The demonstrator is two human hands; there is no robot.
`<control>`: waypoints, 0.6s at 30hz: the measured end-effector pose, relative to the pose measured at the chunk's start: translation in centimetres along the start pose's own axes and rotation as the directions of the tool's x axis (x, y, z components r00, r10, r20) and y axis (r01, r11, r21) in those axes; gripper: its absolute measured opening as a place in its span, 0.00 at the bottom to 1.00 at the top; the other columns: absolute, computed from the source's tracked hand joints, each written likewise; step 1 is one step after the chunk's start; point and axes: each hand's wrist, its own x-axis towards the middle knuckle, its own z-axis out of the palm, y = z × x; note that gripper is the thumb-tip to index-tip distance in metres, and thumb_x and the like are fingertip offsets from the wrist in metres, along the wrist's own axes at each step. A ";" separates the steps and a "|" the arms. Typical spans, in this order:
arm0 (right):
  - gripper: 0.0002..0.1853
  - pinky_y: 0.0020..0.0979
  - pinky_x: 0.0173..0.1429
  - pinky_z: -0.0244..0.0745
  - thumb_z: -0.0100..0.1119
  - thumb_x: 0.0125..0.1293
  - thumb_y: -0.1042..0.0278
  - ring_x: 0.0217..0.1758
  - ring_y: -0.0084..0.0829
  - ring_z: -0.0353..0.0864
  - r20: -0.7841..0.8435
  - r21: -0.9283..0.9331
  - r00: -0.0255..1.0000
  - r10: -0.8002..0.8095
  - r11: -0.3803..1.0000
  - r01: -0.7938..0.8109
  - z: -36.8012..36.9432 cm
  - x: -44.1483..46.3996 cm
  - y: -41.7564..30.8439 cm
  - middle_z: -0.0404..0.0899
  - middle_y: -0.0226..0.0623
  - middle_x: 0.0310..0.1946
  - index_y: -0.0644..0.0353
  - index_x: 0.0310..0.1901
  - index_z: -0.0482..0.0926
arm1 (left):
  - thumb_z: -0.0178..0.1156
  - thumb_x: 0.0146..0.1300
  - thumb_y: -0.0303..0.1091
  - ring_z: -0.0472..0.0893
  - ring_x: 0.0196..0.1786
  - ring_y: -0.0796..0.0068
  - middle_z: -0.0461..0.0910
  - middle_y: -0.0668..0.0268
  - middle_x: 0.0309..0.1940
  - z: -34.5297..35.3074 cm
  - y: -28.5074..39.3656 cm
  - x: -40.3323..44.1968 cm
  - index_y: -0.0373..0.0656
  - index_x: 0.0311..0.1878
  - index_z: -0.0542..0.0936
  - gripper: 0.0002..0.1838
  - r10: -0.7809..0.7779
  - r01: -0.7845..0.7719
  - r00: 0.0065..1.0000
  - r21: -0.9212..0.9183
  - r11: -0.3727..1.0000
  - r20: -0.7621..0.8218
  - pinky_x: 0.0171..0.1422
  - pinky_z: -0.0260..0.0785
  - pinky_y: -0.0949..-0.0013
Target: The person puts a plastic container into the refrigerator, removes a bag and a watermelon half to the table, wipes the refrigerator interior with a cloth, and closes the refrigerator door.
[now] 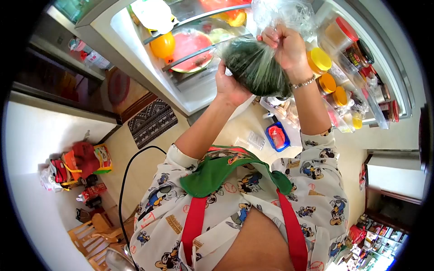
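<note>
A clear plastic bag of dark green vegetables (255,67) hangs in front of the open fridge. My left hand (229,86) supports it from below on its left side, palm up, fingers curled behind the bag. At the top right of the bag, my right hand (284,45) grips the gathered plastic with bent fingers. Loose clear plastic (285,16) spreads above my right hand. Behind the bag on the fridge shelves are a cut watermelon (192,49) and an orange round item (162,46).
The fridge door at right holds jars with yellow lids (319,61) and a red-lidded jar (341,34). Below are an open drawer and a blue tray (277,137) with red contents. A patterned mat (153,123) lies on the floor at left.
</note>
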 end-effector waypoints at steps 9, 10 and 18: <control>0.02 0.28 0.38 0.66 0.45 0.56 0.76 0.21 0.25 0.63 -0.102 -0.058 0.961 0.255 0.963 -0.262 6.8 -5.5 5.0 0.63 0.30 0.18 0.60 0.27 0.66 | 0.34 0.63 0.60 0.65 0.66 0.59 0.66 0.59 0.63 -2.3 0.1 -8.1 0.41 0.63 0.66 0.36 0.245 -0.251 0.955 -0.017 0.968 -0.165 0.72 0.50 0.53; 0.02 0.28 0.38 0.66 0.45 0.56 0.76 0.21 0.25 0.63 -0.064 -0.061 0.958 0.279 0.957 -0.283 7.5 -5.8 5.6 0.63 0.30 0.18 0.60 0.27 0.66 | 0.34 0.63 0.59 0.65 0.65 0.59 0.67 0.59 0.62 -2.4 0.4 -9.4 0.42 0.63 0.67 0.35 0.280 -0.288 0.936 -0.007 0.958 -0.215 0.72 0.51 0.53; 0.09 0.22 0.26 0.66 0.58 0.62 0.67 0.25 0.20 0.72 0.226 -0.078 0.876 0.425 0.905 -0.419 18.9 -8.6 12.8 0.74 0.29 0.26 0.59 0.42 0.74 | 0.37 0.63 0.54 0.67 0.64 0.58 0.68 0.59 0.62 -4.6 3.6 -22.6 0.45 0.62 0.68 0.30 0.484 -0.498 0.846 -0.004 0.867 -0.224 0.71 0.52 0.52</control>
